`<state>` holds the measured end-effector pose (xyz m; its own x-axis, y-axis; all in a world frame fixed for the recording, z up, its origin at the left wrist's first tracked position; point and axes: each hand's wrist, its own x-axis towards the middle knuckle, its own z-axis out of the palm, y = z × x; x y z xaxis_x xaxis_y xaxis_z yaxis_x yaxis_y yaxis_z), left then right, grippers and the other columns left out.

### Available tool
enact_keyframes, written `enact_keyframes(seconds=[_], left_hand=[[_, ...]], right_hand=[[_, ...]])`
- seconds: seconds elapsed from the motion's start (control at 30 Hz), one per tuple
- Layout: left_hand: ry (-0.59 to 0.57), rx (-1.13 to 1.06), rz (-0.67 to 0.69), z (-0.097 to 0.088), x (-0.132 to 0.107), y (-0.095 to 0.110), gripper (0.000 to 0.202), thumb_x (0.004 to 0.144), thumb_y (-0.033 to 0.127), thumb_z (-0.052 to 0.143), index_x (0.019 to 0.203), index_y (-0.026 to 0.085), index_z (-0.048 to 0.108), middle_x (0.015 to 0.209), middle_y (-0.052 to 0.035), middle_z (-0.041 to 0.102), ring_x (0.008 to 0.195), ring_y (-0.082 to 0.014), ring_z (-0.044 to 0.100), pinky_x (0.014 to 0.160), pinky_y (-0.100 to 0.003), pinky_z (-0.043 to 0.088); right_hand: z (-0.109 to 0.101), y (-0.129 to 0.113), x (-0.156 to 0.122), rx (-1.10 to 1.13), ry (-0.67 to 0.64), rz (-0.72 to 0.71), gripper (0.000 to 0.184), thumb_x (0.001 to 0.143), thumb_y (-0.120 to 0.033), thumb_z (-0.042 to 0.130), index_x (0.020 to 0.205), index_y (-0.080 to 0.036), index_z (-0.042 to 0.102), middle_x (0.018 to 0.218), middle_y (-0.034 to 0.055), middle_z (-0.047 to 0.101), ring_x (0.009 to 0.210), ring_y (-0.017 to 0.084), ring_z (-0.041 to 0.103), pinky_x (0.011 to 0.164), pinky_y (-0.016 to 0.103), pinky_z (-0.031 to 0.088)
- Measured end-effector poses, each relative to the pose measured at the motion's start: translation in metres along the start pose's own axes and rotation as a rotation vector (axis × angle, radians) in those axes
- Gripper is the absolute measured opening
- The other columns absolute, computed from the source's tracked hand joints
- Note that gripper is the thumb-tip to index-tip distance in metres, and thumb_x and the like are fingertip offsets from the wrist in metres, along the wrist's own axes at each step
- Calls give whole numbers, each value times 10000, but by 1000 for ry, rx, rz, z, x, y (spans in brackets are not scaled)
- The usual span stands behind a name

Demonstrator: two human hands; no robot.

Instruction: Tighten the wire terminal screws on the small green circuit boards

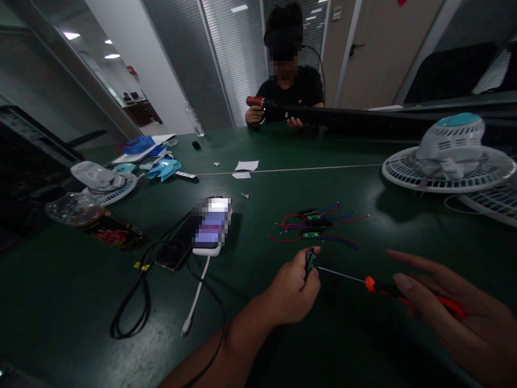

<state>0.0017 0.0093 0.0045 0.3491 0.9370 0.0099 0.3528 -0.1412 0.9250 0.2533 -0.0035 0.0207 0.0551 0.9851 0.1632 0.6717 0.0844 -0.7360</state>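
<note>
Pinched upright between the thumb and fingers of my left hand [291, 291] is a small green circuit board with a black part [310, 262]. My right hand [456, 312] holds a screwdriver [369, 283] with an orange and black handle, the thumb along it and the index finger stretched out. The thin shaft points left, its tip close to the board; whether they touch I cannot tell. Just beyond my left hand, several small green circuit boards [311, 235] with red and blue wires lie on the dark green table [258, 345].
A lit phone [210, 223] on a white stand and a black cable [147, 291] lie left, beside a tipped drink bottle [109, 229]. White fan parts [448, 161] stand at right, more [103, 180] at left. Across the table a person [291, 81] holds a red power drill [255, 101].
</note>
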Motion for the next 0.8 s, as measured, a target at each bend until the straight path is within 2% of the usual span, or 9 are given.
enact_keyframes(seconds=[0.1,0.17,0.43,0.57,0.7,0.8], left_hand=[[1,-10,2,0,0,-1,472,966,230,417,1416,88,425,674,48,454,596,-141,468,620,-282,391],[5,-11,5,0,1,0,475,963,227,418,1415,83,427,681,47,455,600,-139,469,617,-280,385],[7,-12,-5,-1,0,0,479,972,221,414,1429,77,421,697,34,475,604,-143,471,604,-281,384],[5,-24,-18,0,0,-1,481,982,242,403,1434,80,418,672,36,467,592,-148,473,595,-280,387],[1,-25,-31,0,0,-2,490,984,258,401,1440,82,406,685,25,511,601,-152,501,609,-282,414],[0,-24,-24,0,0,-1,486,981,259,404,1435,85,413,699,20,536,612,-152,515,623,-281,427]], right_hand=[[1,-3,-1,13,27,-14,328,876,-495,632,1158,-358,728,757,25,805,544,230,744,529,308,597],[-1,-5,0,2,36,-36,358,851,-487,658,1173,-341,716,786,33,812,580,244,757,572,329,606],[-5,-19,7,-50,21,-107,403,827,-484,646,1167,-273,686,760,37,801,663,255,770,545,302,587],[-4,-19,8,-43,30,-117,398,828,-470,637,1166,-264,677,751,34,787,641,251,759,518,296,572],[-5,-15,6,-22,-33,-110,379,869,-449,622,1203,-276,673,811,42,798,711,254,768,573,297,580],[-5,-15,4,18,-62,-39,427,922,-539,535,1208,-269,699,719,35,775,585,222,732,506,286,563]])
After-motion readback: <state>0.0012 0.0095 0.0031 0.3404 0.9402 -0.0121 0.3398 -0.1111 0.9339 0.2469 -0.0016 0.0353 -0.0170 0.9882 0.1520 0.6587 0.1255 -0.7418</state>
